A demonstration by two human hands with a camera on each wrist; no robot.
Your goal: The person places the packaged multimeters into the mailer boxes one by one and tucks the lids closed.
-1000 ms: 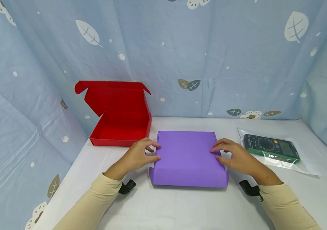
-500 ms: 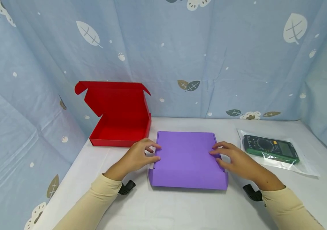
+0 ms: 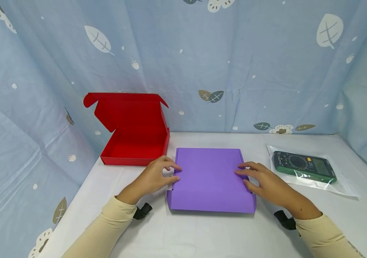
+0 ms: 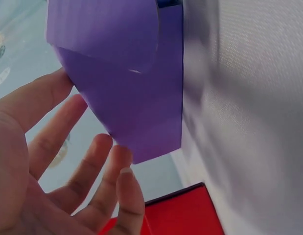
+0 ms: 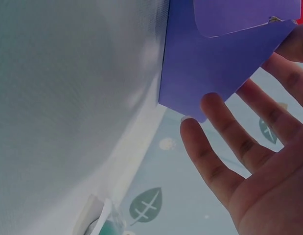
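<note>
The purple mailer box lies at four o'clock from the red mailer box, front flap untucked. At its nine and three o'clock edges, left hand and right hand touch with spread, unclamped fingers; uneven pressure could skew the lid or crease the flap.

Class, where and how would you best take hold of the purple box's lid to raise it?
Probably by the front flap of the purple box, from the person's side, fingertips under its lower edge. It slopes outward toward the person, and the left hand and right hand touch only the side edges, leaving it uncovered.
</note>
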